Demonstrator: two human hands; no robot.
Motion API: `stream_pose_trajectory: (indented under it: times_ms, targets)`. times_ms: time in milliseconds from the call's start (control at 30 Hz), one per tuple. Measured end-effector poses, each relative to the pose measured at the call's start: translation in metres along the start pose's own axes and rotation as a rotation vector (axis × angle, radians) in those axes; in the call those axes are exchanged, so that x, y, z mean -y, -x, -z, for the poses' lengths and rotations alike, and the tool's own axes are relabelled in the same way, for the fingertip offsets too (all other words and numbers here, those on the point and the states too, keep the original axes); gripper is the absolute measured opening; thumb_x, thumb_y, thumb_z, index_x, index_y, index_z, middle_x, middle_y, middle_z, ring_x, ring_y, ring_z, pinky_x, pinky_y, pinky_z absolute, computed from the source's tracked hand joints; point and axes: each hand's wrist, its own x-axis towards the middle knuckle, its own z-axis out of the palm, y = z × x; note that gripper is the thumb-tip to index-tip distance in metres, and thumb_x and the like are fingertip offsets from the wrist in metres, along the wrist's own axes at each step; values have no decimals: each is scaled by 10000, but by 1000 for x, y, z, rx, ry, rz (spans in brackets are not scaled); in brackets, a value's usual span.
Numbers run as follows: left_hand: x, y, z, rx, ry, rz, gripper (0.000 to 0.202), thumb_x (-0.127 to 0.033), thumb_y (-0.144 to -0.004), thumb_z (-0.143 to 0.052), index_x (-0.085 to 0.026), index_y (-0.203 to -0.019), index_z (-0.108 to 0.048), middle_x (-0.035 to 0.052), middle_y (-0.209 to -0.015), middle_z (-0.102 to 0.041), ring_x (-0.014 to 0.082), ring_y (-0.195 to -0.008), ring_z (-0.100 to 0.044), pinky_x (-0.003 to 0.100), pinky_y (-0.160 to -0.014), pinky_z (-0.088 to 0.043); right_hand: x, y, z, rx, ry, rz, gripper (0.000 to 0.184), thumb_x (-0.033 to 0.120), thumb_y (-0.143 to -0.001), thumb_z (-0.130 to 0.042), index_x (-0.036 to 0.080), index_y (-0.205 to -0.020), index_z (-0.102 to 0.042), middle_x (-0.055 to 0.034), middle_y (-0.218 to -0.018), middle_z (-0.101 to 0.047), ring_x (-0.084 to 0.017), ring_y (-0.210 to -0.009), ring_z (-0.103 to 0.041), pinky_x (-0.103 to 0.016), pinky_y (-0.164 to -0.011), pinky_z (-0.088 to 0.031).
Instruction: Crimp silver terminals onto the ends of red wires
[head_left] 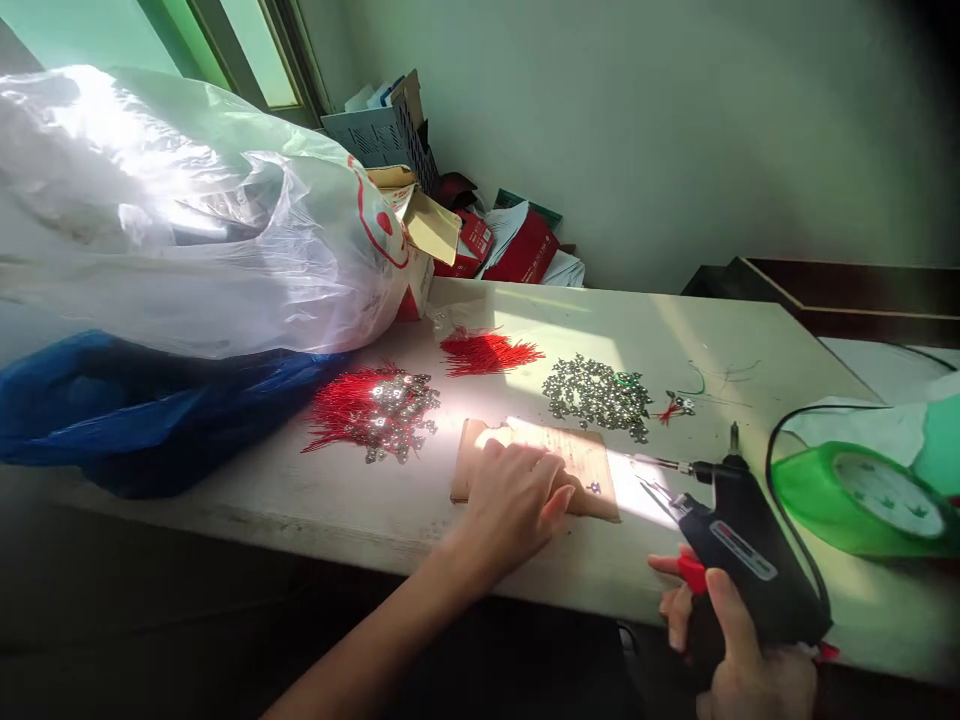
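In the head view, my right hand [754, 665] grips a black soldering gun [772, 580] with a red trigger, its tip pointing left. My left hand [506, 500] rests on a brown board [469, 470], fingers bent over it; whatever they may pinch is hidden beneath them. One small metal piece [594, 488] lies at the board's right end. Behind the board spreads a pile of small metal pieces [592, 392]. Short red wires [491, 352] form a bundle farther back. To the left, more red wires [341, 405] lie with metal pieces [405, 400] at their ends.
A green spool of wire or solder [825, 500] stands right of the soldering gun, near its black cord [771, 450]. Large white plastic bags [225, 260] and a blue bag [135, 410] fill the left side. Boxes [525, 250] are heaped by the wall.
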Motion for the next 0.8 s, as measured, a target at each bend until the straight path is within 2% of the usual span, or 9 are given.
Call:
stream_pose_trajectory:
  times_ms: [33,67,133,233,467,800]
  targets:
    - [-6,-7,-2,30,-36,-1,145,-318,-1004,-607,-185,-1018,-661,60,-1027,-722,241,-965,-636,409,-841,-362,-3,-2,1,8,-22,-32,414,530,-926,-667,124,-935,-748,-38,-576,-559,-196,-701,-638,-353,-751,-508]
    - [-10,-14,-3,59,-69,-3,143,-299,-1002,-597,-178,-995,-674,71,-1008,-724,247,-943,-637,415,-837,-362,-5,-3,1,1,-68,-48,427,533,-920,-667,120,-995,-745,-28,-578,-560,-192,-703,-634,-351,-754,-505]
    - [-15,-23,-3,111,-109,-14,150,-262,-990,-578,-177,-945,-694,73,-952,-720,245,-878,-631,417,-812,-358,-7,-5,2,-15,-117,-63,458,539,-892,-689,96,-996,-735,-8,-555,-539,-158,-624,-593,-322,-706,-491]
    - [-20,-28,-4,149,-108,-51,164,-238,-975,-560,-195,-898,-698,53,-894,-706,230,-809,-608,412,-786,-358,-7,-6,2,0,-121,-58,464,531,-911,-676,85,-1028,-726,-13,-565,-556,-160,-641,-604,-296,-670,-473]
    - [-24,-36,-15,169,-62,-120,226,-270,-1004,-521,-214,-878,-700,42,-877,-676,186,-723,-566,385,-793,-398,-14,-7,5,17,-105,-58,434,501,-952,-641,87,-1041,-735,-39,-614,-610,-160,-692,-623,-289,-674,-467]
    - [-17,-45,-20,181,-49,-118,255,-266,-999,-523,-175,-804,-660,59,-876,-662,181,-731,-544,324,-674,-370,-16,-5,8,32,-113,-74,449,507,-947,-651,92,-1097,-735,-31,-621,-609,-148,-692,-607,-281,-694,-472]
